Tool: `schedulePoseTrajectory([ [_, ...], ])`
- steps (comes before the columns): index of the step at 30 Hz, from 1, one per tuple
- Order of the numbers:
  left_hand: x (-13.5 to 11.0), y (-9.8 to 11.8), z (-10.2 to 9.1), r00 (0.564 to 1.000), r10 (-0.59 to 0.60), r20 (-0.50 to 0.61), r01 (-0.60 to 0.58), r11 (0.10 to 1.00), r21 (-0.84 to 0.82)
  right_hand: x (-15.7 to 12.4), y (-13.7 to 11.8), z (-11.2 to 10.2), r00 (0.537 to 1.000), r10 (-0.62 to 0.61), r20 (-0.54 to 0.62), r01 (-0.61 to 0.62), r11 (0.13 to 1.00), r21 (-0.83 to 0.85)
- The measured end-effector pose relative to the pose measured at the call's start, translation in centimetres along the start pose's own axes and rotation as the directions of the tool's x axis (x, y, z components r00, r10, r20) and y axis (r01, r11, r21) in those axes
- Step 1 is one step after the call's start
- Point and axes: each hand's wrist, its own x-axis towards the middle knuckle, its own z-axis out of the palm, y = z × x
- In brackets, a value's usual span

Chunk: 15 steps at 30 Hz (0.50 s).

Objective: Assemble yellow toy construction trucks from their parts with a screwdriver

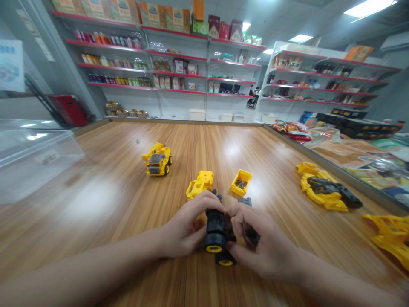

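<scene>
Wheeled chassis (219, 238), black with yellow hubs, one item, head view: held between both hands just above the bench (111, 204), long axis running away from the person. Left hand (187, 228) closed on its left flank, fingers curled over the top; right hand (255, 241) closed on its right side, fingertips also pinching a small dark part (252, 235). Both hands equally near. Beyond the hands: yellow cab piece (200, 184), yellow tray of small parts (241, 182). Far beyond the left hand: assembled yellow truck (157, 159). Right of the right hand: yellow and black parts (326, 192).
</scene>
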Motion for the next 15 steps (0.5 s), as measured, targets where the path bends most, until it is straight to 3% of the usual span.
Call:
schedulePoseTrajectory([
  [4,-0.04,0.10,-0.24,0.999,-0.042,0.032,0.045,0.996,-0.073,-0.03,0.00,-0.38,0.998,0.023,-0.060,-0.028,0.997,-0.075],
  [10,-0.09,0.19,-0.57,0.997,-0.078,-0.024,0.078,0.997,-0.023,-0.08,0.07,-0.60,0.993,0.107,0.047,-0.097,0.979,-0.178],
  [15,0.28,0.55,-0.61,0.996,-0.081,0.034,0.079,0.996,0.046,-0.16,-0.08,-0.33,0.989,0.125,0.073,-0.109,0.976,-0.189],
])
